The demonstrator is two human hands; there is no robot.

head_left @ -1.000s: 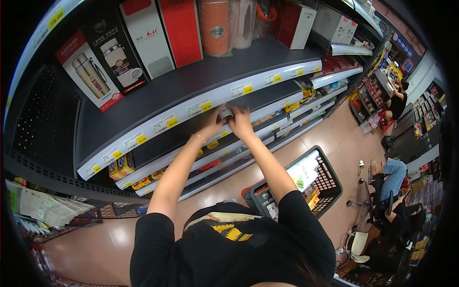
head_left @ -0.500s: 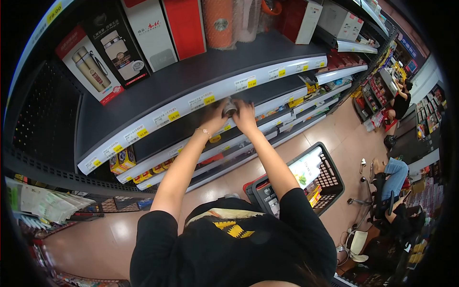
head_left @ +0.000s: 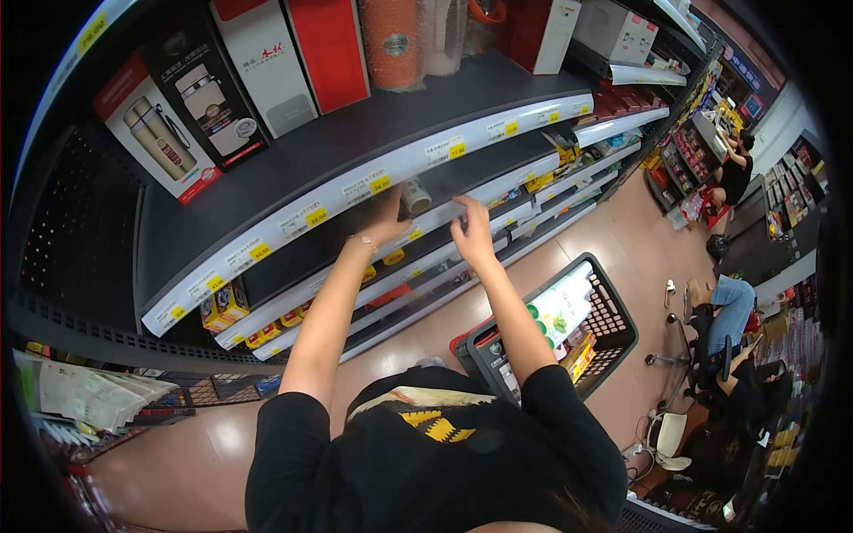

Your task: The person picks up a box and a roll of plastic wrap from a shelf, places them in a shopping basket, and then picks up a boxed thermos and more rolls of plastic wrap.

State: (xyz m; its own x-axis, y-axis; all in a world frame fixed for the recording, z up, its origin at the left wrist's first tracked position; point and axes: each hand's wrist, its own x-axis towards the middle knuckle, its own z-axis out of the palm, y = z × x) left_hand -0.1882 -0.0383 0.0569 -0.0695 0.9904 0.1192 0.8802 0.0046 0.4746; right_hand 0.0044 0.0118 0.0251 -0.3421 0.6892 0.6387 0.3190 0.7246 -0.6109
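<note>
Shop shelf at twelve o'clock
Left hand beside cylinder, grip unclear; right hand loosely spread; basket at four.

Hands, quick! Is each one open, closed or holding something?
Left hand: against the small cup on the shelf; whether it grips can't be told.
Right hand: open, fingers a bit curled, holding nothing.

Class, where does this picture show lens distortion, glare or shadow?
Head view: the long price rail bows and the picture corners go black; head view: light glares in patches off the floor; head view: the left hand reaches into shade, its far end indistinct.
</note>
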